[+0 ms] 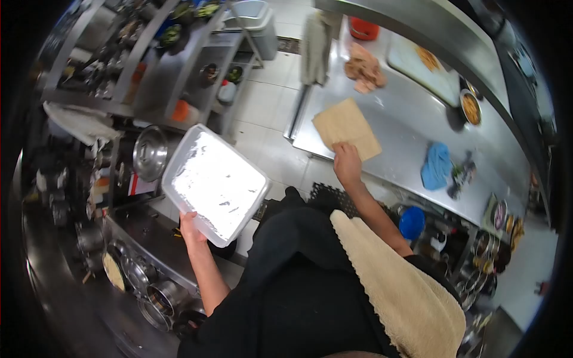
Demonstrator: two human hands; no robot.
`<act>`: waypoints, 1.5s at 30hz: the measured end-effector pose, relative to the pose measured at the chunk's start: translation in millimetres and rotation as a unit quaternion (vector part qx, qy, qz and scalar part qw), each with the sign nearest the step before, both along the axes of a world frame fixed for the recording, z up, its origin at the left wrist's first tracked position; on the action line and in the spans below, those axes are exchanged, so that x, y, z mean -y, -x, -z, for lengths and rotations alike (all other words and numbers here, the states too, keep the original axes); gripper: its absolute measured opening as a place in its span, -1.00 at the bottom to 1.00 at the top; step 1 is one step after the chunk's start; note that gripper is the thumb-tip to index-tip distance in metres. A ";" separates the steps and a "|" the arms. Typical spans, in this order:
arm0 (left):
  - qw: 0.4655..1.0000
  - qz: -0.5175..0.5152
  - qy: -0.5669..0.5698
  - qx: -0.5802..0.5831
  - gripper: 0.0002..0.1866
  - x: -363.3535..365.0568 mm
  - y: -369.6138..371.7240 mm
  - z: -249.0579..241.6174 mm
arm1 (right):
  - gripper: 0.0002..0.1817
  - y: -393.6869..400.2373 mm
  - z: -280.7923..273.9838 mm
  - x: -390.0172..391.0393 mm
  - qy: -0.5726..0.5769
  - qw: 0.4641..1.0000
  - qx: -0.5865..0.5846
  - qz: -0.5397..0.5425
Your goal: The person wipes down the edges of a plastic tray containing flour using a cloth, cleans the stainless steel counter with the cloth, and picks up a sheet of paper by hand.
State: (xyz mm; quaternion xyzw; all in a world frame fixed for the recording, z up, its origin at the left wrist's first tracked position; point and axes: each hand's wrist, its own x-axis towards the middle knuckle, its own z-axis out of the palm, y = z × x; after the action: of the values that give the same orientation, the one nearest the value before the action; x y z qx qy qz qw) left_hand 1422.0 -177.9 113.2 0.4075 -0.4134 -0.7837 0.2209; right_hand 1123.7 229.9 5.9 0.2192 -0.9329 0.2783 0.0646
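My left hand (190, 228) grips the near edge of a white rectangular plastic tub (216, 182), holding it up at a tilt over the floor. Light glares off the tub's inside, with a few darker patches showing. On the steel table my right hand (347, 160) has its fingers closed on the near edge of a folded beige cloth (347, 126), which lies flat at the table's left corner. Another beige cloth (401, 280) hangs against my right side, over the black apron.
Across the table are a pinkish-orange crumpled cloth (365, 68), a white cutting board (412, 64) with chopped food, a bowl of orange food (471, 108) and a blue cloth (437, 165). Steel shelves (161, 89) stand at left, pots (167, 296) below. A grey bin (253, 24) is behind.
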 end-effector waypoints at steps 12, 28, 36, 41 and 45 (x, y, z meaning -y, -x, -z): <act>0.988 0.055 0.143 0.024 -0.15 120.6 156.2 74.0 | -0.70 88.6 -51.8 264.7 0.167 0.980 -0.026 -0.104; 0.990 0.133 0.030 -0.037 -0.21 193.9 423.0 94.5 | -0.67 356.3 -50.3 374.0 0.174 0.974 -0.035 0.138; 0.970 0.206 0.129 -0.014 -0.17 211.0 558.3 138.9 | -0.59 598.7 45.9 465.6 0.359 0.908 0.146 0.156; 0.951 0.224 0.178 0.119 -0.17 205.4 614.0 173.2 | -0.58 730.5 111.3 545.3 0.445 0.854 0.243 0.117; 0.952 0.235 0.146 0.129 -0.15 213.7 651.5 199.0 | -0.56 801.9 138.6 594.7 0.471 0.836 0.259 0.114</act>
State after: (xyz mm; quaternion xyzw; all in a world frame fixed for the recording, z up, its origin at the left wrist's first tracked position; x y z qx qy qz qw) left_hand 770.5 -391.6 -85.8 0.3593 -0.6323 -0.6856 0.0322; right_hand 321.8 -364.8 -132.7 -0.0253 -0.6902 0.7212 -0.0528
